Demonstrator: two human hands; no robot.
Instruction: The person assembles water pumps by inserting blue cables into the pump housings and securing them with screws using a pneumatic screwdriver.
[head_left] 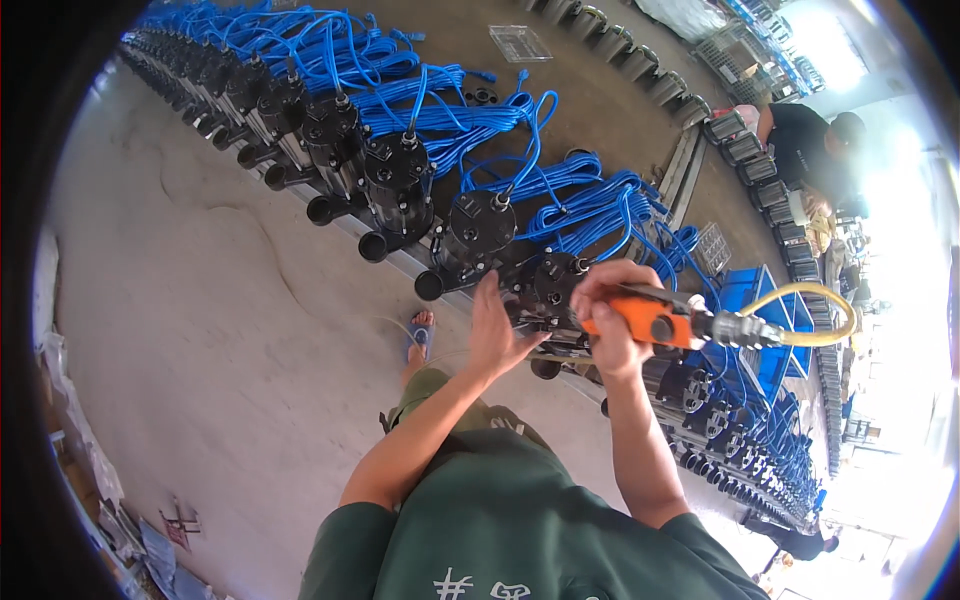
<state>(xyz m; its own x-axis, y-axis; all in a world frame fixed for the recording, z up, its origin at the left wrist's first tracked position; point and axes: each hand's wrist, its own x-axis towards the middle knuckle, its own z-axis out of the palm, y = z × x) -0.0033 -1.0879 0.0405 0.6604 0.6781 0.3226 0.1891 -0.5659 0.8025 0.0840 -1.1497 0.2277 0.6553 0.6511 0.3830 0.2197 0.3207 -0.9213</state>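
Observation:
My right hand [618,325] is wrapped round an orange air tool [655,322]. A metal coupling joins the tool to a yellow air hose [835,335], which loops out to the right. Directly beneath the tool stands a black-topped submersible pump [553,283], partly covered by my hand. My left hand [495,335] is at the pump's near-left side, fingers stretched and thumb apart, with nothing in its grasp; whether it touches the pump I cannot tell. Another black pump [478,228] with a round side outlet stands just beyond my left fingertips. The tool's working end is hidden.
Black pumps [335,130] line a long bench, with coiled blue cables [480,120] behind them. Blue crates [765,355] stand at the right. Metal cylinders [640,62] form a far row, where another person [805,150] works. A sandalled foot [421,330] is on the floor.

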